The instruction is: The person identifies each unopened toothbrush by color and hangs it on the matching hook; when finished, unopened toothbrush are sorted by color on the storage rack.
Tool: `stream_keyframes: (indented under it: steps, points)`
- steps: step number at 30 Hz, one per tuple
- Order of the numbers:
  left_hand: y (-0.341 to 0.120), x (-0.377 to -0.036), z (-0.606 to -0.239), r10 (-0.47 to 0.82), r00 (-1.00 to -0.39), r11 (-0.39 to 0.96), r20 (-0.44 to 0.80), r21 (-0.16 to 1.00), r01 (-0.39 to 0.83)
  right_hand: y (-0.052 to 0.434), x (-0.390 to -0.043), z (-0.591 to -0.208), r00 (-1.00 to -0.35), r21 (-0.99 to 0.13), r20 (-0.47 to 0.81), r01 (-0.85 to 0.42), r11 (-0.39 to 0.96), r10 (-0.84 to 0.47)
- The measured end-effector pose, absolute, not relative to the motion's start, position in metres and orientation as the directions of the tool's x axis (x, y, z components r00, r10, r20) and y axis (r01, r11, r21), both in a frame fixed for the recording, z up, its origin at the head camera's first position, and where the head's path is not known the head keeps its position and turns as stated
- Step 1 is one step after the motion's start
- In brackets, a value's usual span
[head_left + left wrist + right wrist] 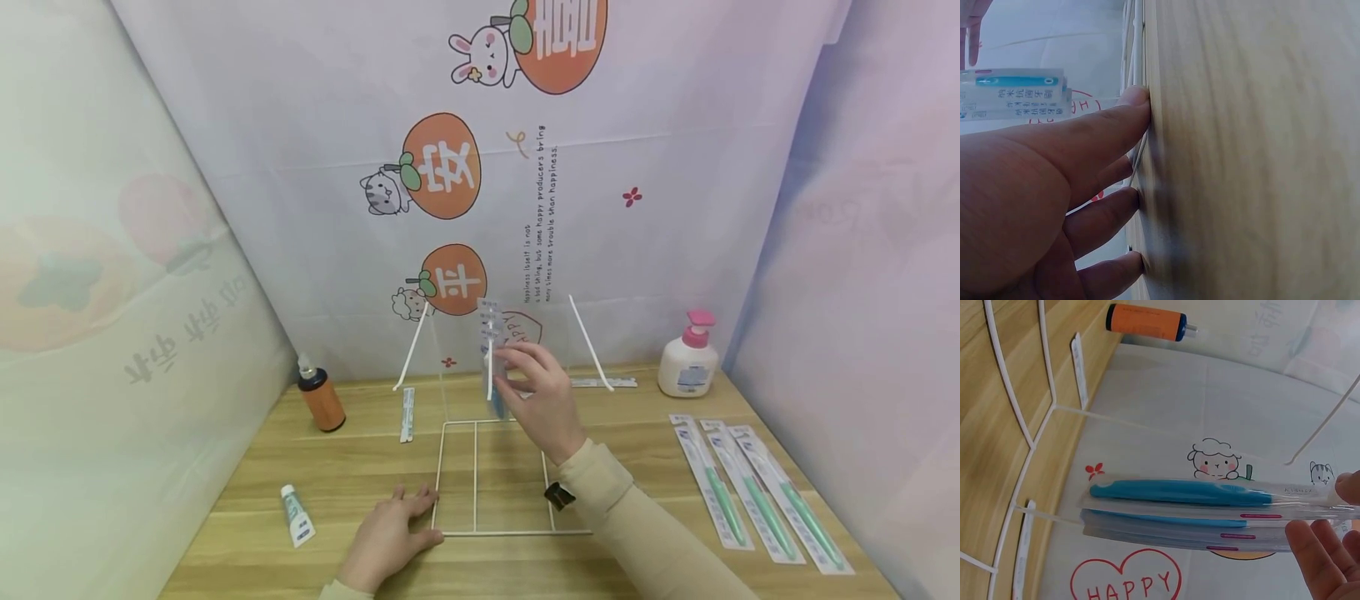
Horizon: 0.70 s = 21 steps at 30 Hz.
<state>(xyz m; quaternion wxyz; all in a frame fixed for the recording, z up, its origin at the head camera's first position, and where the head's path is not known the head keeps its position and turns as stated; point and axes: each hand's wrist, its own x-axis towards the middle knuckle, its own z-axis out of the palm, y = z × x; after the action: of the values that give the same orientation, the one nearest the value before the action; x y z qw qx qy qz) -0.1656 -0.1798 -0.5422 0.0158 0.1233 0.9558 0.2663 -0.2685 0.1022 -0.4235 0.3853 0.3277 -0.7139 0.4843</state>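
Observation:
A white wire rack [476, 479] stands on the wooden table, with hook arms sticking out at its top. Several packaged blue toothbrushes [1179, 494] hang at its middle hook arm [491, 385], one behind another. My right hand [542, 400] pinches these packs between thumb and fingers, near their upper part. Down at the front left corner of the rack's base, my left hand [390, 533] rests on the table with its fingertips against the wire. Its thumb [1110, 119] lies along the base wire in the left wrist view.
Several packaged green toothbrushes [712, 483] lie at the right. Behind them stands a pump bottle with a pink top [687, 367]. At the left are an orange bottle [322, 400], a toothpaste tube [297, 517] and a slim packet [407, 415]. Printed cloth [322, 208] hangs behind.

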Motion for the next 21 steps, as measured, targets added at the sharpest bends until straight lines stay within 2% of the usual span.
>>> stream_keyframes:
  steps: [10,14,18,21]
  points:
    - [-0.181,-0.166,-0.548,0.254,-0.966,0.827,0.042,0.508,0.240,0.119,-0.270,-0.432,-0.479,-0.439,0.874,-0.849,0.294,-0.079]
    - [-0.181,-0.166,-0.546,0.248,-0.968,0.827,0.046,0.511,0.236,0.138,-0.269,-0.432,-0.521,-0.476,0.849,-0.824,0.308,-0.081]
    - [-0.180,-0.166,-0.543,0.251,-0.967,0.823,0.053,0.514,0.242,0.163,-0.270,-0.432,-0.559,-0.497,0.825,-0.790,0.360,-0.087]
    - [-0.180,-0.166,-0.542,0.252,-0.966,0.824,0.061,0.511,0.247,0.187,-0.274,-0.434,-0.546,-0.456,0.832,-0.773,0.441,-0.096]
